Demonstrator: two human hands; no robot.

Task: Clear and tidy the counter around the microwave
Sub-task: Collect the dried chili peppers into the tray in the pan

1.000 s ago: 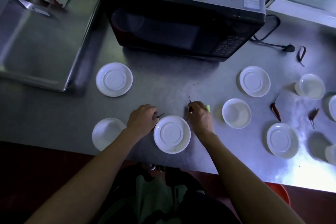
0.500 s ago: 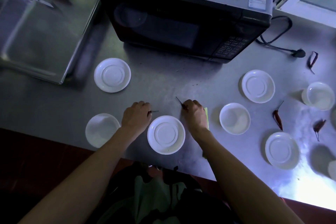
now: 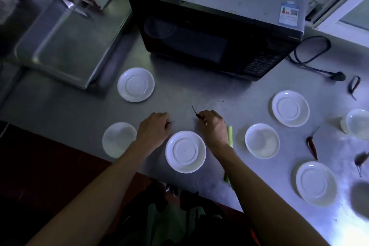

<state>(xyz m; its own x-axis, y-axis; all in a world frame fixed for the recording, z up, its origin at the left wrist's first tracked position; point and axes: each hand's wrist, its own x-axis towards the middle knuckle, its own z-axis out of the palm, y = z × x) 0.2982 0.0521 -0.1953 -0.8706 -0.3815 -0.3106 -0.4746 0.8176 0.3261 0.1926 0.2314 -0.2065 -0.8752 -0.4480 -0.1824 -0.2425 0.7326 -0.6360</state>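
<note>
A black microwave (image 3: 209, 32) stands at the back of the steel counter (image 3: 179, 94). Several white saucers and small bowls lie scattered in front of it. My left hand (image 3: 153, 126) is curled on the counter above a saucer (image 3: 185, 152), with a thin stem poking out of its fingers. My right hand (image 3: 212, 126) grips a dark red chili (image 3: 196, 113) whose stem sticks up and left. A green vegetable strip (image 3: 230, 134) lies under my right wrist.
A steel tray (image 3: 65, 46) sits at the back left. The microwave's cord and plug (image 3: 337, 76) lie at the right. Loose red chilies (image 3: 312, 144) lie between the dishes on the right. A bowl (image 3: 261, 141) and saucers (image 3: 290, 108) flank my right hand.
My view has shifted a little; both hands have stayed beside the near saucer, still holding their chilies, with the right chili's stem tilting further left.
</note>
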